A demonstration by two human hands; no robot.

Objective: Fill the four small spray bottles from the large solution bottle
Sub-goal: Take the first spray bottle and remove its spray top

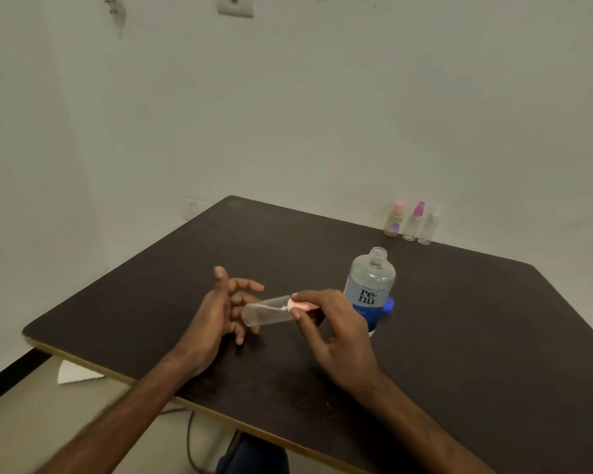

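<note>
Over the dark brown table (459, 336) by pale walls, my right hand (336, 333) pinches a small clear spray bottle (267, 311) sideways, left hand (220, 309) spread empty, uncapped large solution bottle (370, 289) just behind, three small spray bottles (410, 223) far back.

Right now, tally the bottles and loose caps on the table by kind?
Small spray bottles: 4, with three at the far edge and one in the right hand
Large solution bottle: 1
Loose blue cap: 1
Total: 6
</note>
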